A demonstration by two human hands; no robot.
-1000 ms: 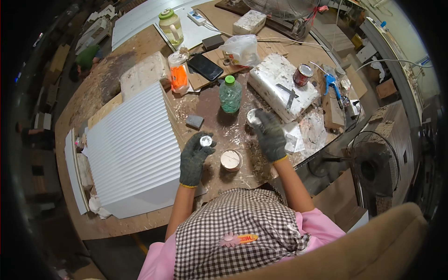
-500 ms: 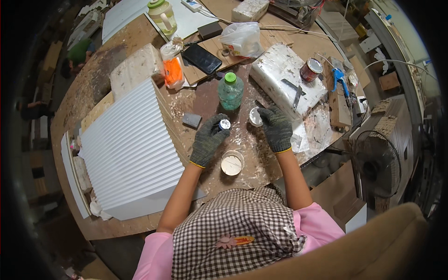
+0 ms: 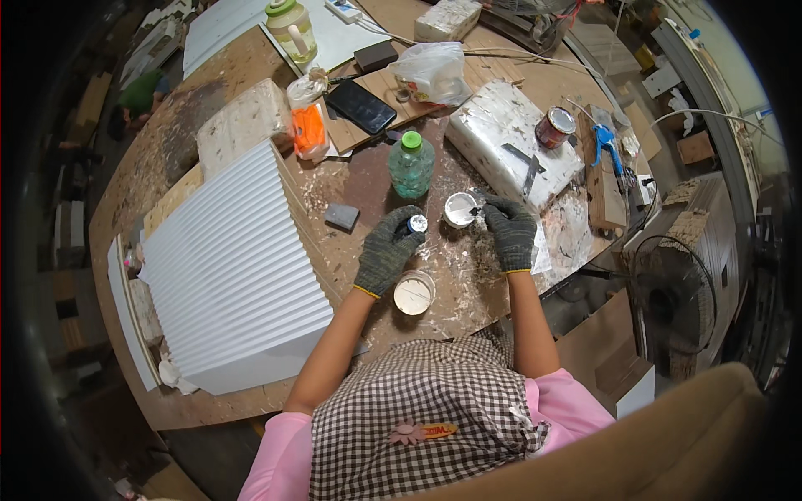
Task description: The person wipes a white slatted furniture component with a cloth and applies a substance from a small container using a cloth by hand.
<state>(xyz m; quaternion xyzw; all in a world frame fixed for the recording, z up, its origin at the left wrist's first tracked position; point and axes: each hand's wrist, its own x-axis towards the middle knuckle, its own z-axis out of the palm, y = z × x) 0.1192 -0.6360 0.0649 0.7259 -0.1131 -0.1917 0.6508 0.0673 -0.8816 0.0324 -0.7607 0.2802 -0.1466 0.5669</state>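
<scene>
My left hand, in a dark grey knitted glove, is closed around a small round blue-sided container with a whitish top. To its right, my right hand, gloved alike, grips a small dark flat tool, mostly hidden by the fingers. The tool's tip is at the rim of a shallow white cup on the table. Nearer to me stands an open tub of cream-coloured paste. A green-capped bottle stands just beyond both hands, and a grey sanding block lies to the left.
White fluted panels are stacked on the left of the worktable. Behind lie a black phone, an orange packet and a plastic bag. A paint can sits on a wrapped block. A fan stands at right.
My left hand has moved right with the small container. My right hand has shifted slightly right and toward me, turning the dark tool's tip to the white cup's rim.
</scene>
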